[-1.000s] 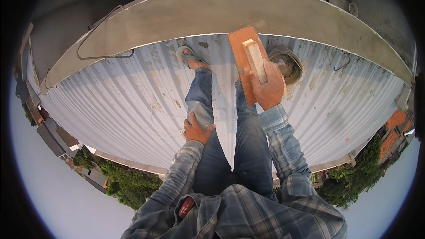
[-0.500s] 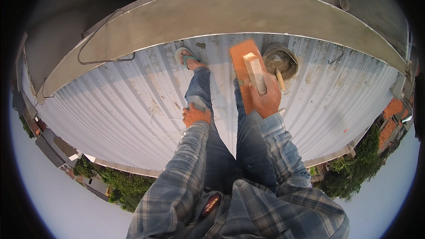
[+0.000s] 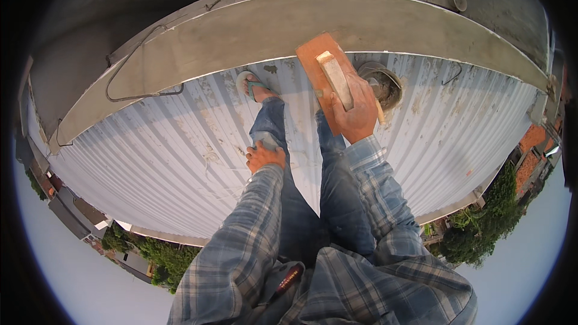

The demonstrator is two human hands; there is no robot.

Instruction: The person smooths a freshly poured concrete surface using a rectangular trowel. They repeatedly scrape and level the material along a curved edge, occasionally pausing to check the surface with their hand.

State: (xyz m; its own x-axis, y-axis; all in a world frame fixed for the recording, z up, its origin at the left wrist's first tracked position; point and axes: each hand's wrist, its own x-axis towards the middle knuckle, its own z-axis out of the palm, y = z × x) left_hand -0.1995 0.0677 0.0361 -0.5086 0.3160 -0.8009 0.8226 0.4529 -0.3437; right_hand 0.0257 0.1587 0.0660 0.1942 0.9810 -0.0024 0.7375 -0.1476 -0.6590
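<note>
The right hand had its grip closed around the pale handle of an orange float, which was slanted a little to the left. The float's far corner overlapped in view the near edge of the grey band; whether they touched, I cannot tell. The left hand was on the left knee with bent fingers; if its grip pinched something, I cannot tell. Just right of the float stood a bucket of grey mix, leaving little room on that side. To the left, the ribbed sheet offered wide open room, until the bent rod at the band's edge.
</note>
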